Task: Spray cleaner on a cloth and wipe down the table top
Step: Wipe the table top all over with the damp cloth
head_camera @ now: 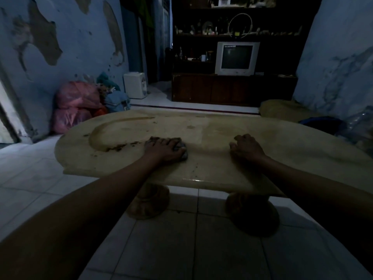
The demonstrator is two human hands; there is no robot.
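- Two pink plastic bags (75,106) sit piled at the left of the frame, against the peeling blue wall and well apart from the work.
- Left of centre on the oval stone table top (212,166), dark crumbly grime (119,146) lies along the lower curve of a carved groove (96,136).
- Just right of that grime, the left hand (164,149) lies palm-down on a grey cloth (181,152), fingers spread flat and pressing rather than pinching; the cloth peeks out under the fingertips and at the hand's right edge.
- The grime lies directly left of the cloth, touching or very nearly touching its edge, so the next stroke looks to be a leftward push along the table's long axis, which runs across the frame. The left hand is plainly the nearer one.
- Right of centre, the right hand (247,147) rests on the bare top, fingers loosely curled and holding nothing, probably bracing.
- A wet sheen shows on the table's near edge at lower centre, while the far side looks blotchy; in this dim light it is hard to say how much is wiped, though I judge the job partly done.
- No spray bottle can be made out; clear plastic at the far right edge is too dark to identify.
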